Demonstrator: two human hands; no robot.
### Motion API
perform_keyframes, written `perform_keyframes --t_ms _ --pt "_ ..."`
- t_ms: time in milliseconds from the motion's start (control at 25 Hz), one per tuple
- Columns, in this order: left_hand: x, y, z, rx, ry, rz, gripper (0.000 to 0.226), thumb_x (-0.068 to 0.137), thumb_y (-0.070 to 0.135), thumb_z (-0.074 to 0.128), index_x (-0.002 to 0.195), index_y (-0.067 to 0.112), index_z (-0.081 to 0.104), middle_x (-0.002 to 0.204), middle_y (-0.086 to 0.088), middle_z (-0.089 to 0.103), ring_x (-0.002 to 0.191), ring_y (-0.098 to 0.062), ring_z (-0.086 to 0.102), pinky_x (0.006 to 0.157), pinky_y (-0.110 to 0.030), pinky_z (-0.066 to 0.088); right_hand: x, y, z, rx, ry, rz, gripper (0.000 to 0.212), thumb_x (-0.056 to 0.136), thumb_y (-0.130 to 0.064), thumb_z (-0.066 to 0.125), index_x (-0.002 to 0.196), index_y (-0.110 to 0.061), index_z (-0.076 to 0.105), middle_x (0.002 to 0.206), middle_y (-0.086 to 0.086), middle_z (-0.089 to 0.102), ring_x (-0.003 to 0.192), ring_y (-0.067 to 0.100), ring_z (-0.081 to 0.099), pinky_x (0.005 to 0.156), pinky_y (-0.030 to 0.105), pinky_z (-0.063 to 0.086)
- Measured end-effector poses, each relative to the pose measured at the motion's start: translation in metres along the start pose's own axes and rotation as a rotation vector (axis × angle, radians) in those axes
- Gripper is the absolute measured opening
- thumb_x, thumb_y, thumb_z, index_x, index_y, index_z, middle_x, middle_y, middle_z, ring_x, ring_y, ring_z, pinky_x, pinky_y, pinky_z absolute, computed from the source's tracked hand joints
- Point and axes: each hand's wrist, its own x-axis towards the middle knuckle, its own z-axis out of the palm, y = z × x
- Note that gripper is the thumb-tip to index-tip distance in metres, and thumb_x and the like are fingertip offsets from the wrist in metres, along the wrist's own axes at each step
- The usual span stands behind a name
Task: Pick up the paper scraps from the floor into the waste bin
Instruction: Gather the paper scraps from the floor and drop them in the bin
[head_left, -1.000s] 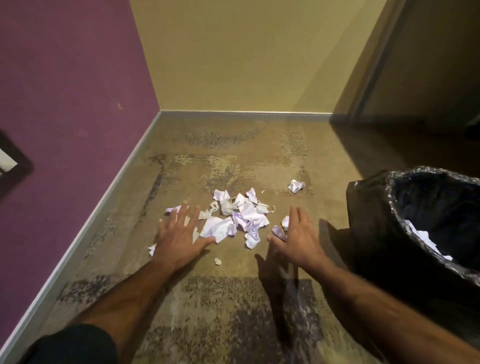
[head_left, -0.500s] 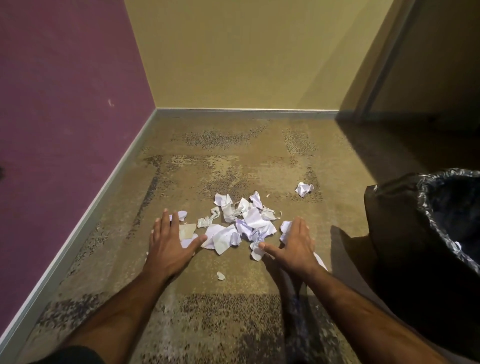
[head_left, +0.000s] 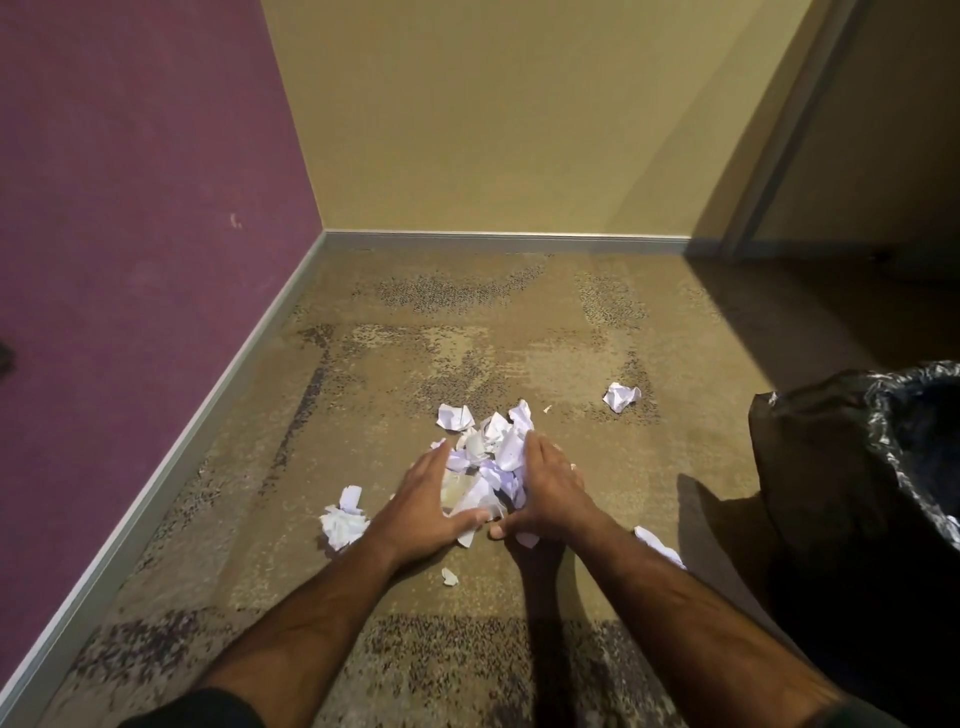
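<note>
The paper-scrap pile (head_left: 491, 462) is cupped between open left hand (head_left: 423, 506) and right hand (head_left: 550, 493), the waste bin (head_left: 831, 467) at 3 o'clock.

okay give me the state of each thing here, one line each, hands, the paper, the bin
Left hand: open, cupped against the paper pile.
Right hand: open, cupped against the pile's other side.
Paper pile: on the floor, bunched between both hands.
Crumpled scrap: lying apart, untouched.
Scraps: left of the left hand, loose.
Waste bin: upright, black liner, open.
</note>
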Motion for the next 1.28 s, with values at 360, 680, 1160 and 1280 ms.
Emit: perform_keyframes --t_ms 360,680,1160,1280 --pt "-0.039 0.003 -0.018 0.278 0.15 0.204 0.117 0.062 0.099 0.05 0.157 0.049 0.003 0.165 0.014 0.014 0.145 -0.009 0.016 0.12 -0.046 0.007 -0.027 0.015 -0.018 0.014 -0.045 -0.264 0.124 0.058 -0.051 0.09 0.155 -0.03 0.016 0.16 -0.002 0.028 0.143 0.024 0.032 0.117 0.048 0.03" --pt "-0.075 -0.063 -0.02 0.256 0.393 -0.171 0.101 0.075 0.098 0.031 0.158 0.044 0.013 0.167 0.008 0.02 0.15 -0.021 0.026 0.12 -0.062 0.017 -0.078 0.085 -0.005 -0.065 0.146 0.014 0.154 0.042 -0.106 0.046 0.159 -0.019 -0.005 0.168 0.001 -0.004 0.154 0.021 -0.007 0.124 0.049 -0.003" --pt "-0.014 0.013 0.012 -0.04 0.026 0.064 0.099 0.074 0.095 0.038 0.157 0.051 0.005 0.168 0.022 -0.002 0.155 -0.012 0.007 0.124 -0.055 0.016 -0.036 0.004 0.013 -0.029 -0.002 -0.174 0.152 0.051 -0.085 0.07 0.156 -0.02 -0.018 0.166 0.0 -0.017 0.154 0.019 -0.009 0.122 0.055 0.002" --pt "-0.015 0.015 0.016 -0.063 -0.055 0.132 0.095 0.077 0.085 0.052 0.157 0.046 0.016 0.166 0.02 0.015 0.153 -0.006 0.009 0.124 -0.048 0.021 -0.032 0.004 0.011 -0.054 0.031 -0.213 0.131 0.063 -0.062 0.081 0.159 -0.023 0.0 0.166 -0.002 0.012 0.15 0.022 0.016 0.118 0.051 0.019"
